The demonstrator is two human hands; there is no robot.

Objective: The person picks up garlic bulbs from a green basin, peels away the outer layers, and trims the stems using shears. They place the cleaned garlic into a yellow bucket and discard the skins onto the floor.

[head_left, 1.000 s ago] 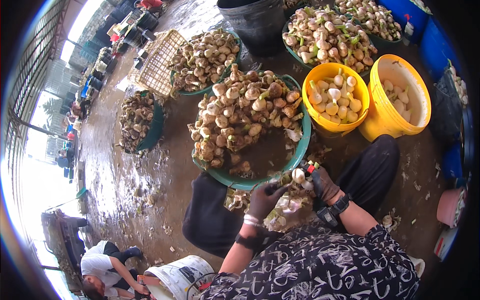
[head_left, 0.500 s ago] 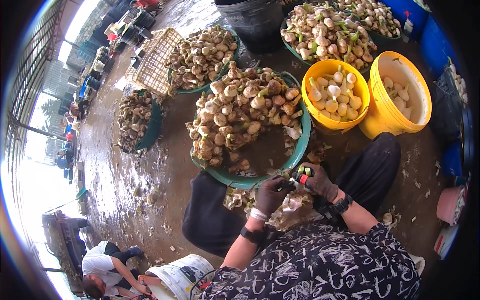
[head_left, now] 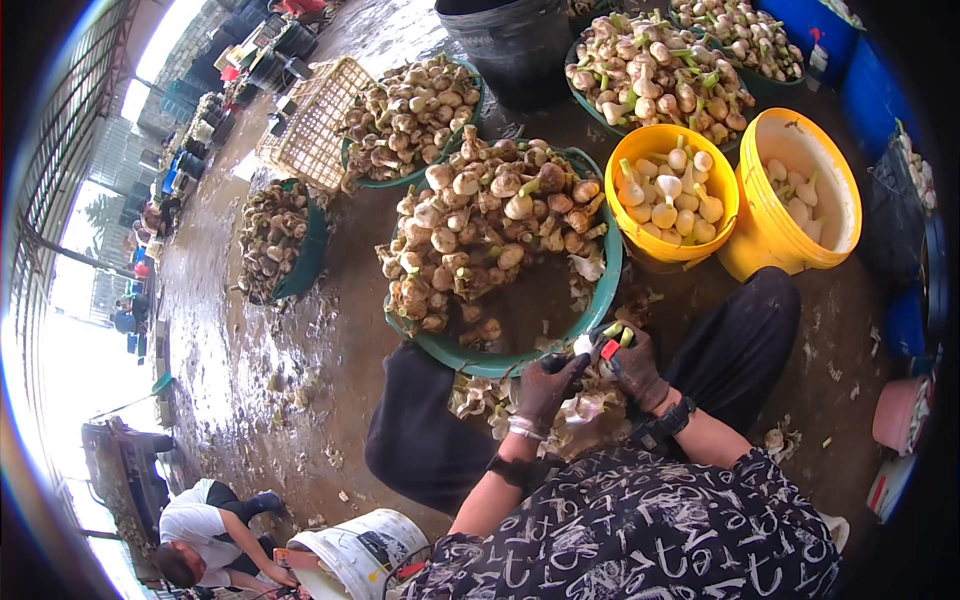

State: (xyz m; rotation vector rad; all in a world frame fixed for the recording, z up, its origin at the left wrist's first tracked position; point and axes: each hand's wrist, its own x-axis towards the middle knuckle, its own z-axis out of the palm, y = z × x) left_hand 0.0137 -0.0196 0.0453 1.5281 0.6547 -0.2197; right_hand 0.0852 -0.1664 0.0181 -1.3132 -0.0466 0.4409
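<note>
My left hand (head_left: 545,388) wears a dark glove and is closed on a garlic bulb (head_left: 583,348) just below the rim of the green basin (head_left: 600,285). Touching it from the right, my gloved right hand (head_left: 634,366) grips a small red-handled knife (head_left: 609,349) against that same bulb. Both hands sit between my knees, above a heap of white garlic skins (head_left: 585,410). The green basin in front of them is piled with unpeeled garlic bulbs (head_left: 480,230).
Two yellow buckets (head_left: 668,252) (head_left: 775,240) with trimmed garlic stand at the right. More green basins of garlic (head_left: 640,60) (head_left: 300,265) lie behind and left, with a wicker basket (head_left: 305,140) and a black bin (head_left: 515,50). A person (head_left: 215,540) crouches at lower left beside a white bucket (head_left: 360,550). The floor is wet.
My hands have drawn closer together and slightly upward toward the basin rim, working the same bulb with the knife.
</note>
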